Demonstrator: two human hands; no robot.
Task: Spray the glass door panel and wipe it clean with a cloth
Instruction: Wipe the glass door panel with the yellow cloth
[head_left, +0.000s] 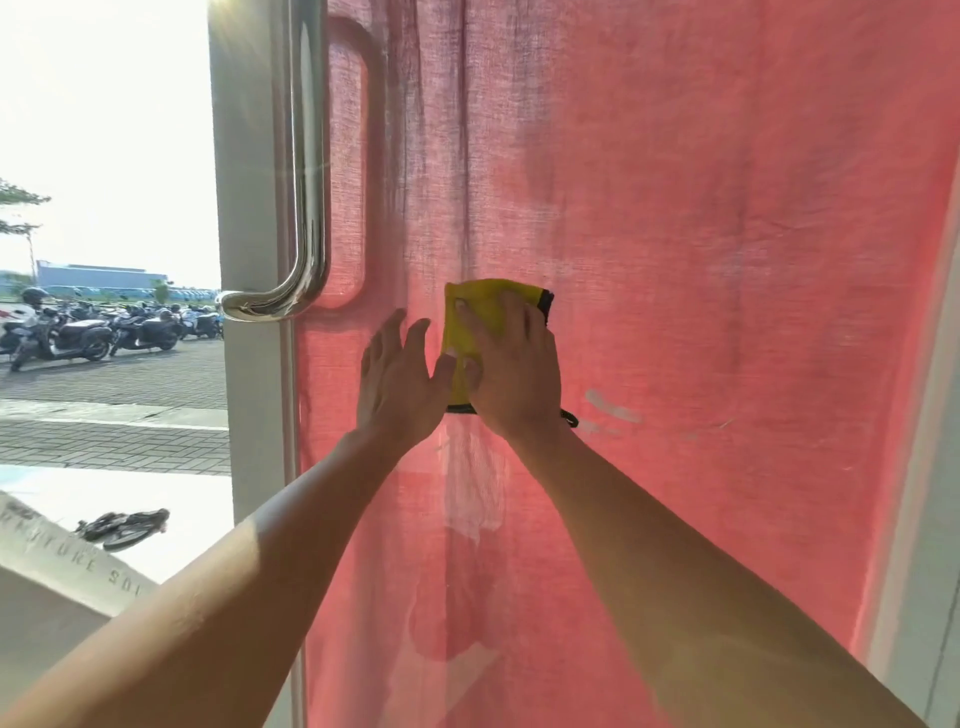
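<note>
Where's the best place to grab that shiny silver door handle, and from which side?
Probably the straight upright stretch of the shiny silver tubular door handle, above its bottom bend. Come from the front and curl fingers round it: the round bar stands off the white door frame.

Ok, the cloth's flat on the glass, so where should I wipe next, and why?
Probably slide the yellow cloth rightward under your right hand: a whitish smear sits on the glass door panel just right of it. The left hand lies open beside the cloth, holding nothing.
</note>
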